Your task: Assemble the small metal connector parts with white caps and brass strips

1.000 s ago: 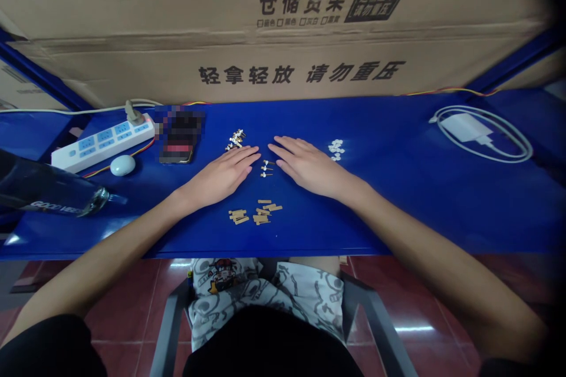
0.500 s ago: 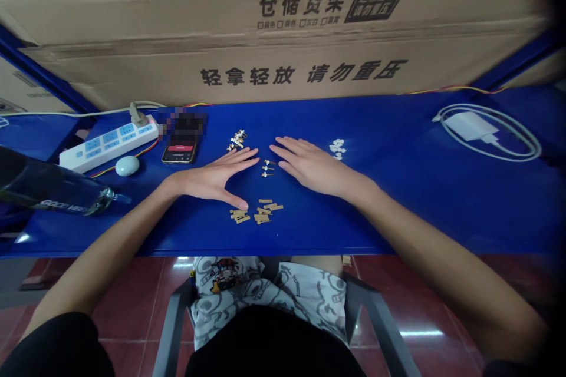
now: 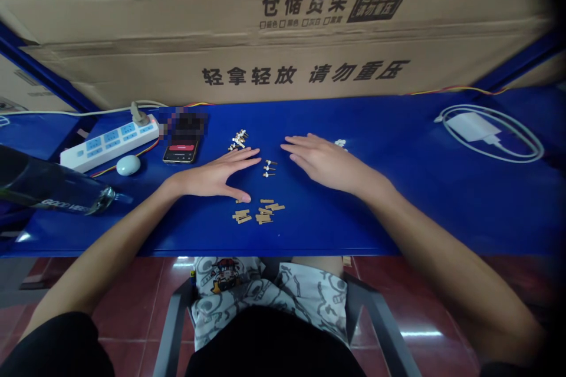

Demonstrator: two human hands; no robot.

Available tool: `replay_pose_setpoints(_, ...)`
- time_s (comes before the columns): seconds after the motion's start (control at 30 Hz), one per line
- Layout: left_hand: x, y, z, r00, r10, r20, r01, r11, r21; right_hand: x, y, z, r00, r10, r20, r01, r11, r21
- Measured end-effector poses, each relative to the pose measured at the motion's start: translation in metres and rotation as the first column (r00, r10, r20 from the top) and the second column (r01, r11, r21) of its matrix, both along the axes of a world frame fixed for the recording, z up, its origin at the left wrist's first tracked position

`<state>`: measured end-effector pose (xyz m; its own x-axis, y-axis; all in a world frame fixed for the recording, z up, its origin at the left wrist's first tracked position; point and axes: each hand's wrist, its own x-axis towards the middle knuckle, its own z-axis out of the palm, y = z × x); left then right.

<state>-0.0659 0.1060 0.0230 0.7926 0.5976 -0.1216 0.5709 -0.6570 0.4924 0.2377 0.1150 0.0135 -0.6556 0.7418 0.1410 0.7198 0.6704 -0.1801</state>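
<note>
My left hand lies open on the blue table, fingers stretched and thumb apart, holding nothing. Its thumb is over the edge of a scatter of small flat tan pieces. Beyond its fingers is a small pile of white and gold-coloured metal parts. My right hand is open too, fingers extended, nothing in it. Between the hands sits a short column of small white parts with thin gold-coloured pins. Behind my right hand, partly hidden by it, is a group of small white pieces.
To the left are a power strip, a phone, a pale rounded object and a dark bottle lying on its side. A white charger with coiled cable is at the right. A large cardboard box stands behind the table.
My right hand has shifted right, away from the small parts in the middle, and now covers more of the white pieces. My left thumb has moved slightly up from the tan pieces.
</note>
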Motion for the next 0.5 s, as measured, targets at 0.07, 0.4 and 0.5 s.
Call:
replay_pose_setpoints(0.07, 0.002, 0.0, -0.001, 0.999, 0.032, 0.029, -0.032, 0.999, 0.011, 0.008, 0.001, 0.011, 0.996, -0.09, 0.009, 0.089, 0.994, 0.064)
replay_pose_setpoints(0.4, -0.003, 0.002, 0.011, 0.996, 0.049, 0.072, -0.045, 0.997, -0.06, 0.063, 0.016, 0.031, 0.912, -0.391, 0.12, 0.374, 0.916, 0.145)
replay_pose_setpoints(0.5, -0.007, 0.005, 0.014, 0.996, 0.04, 0.082, -0.035, 0.998, -0.057, 0.068, 0.018, 0.027, 0.923, -0.367, 0.112, 0.356, 0.928, 0.105)
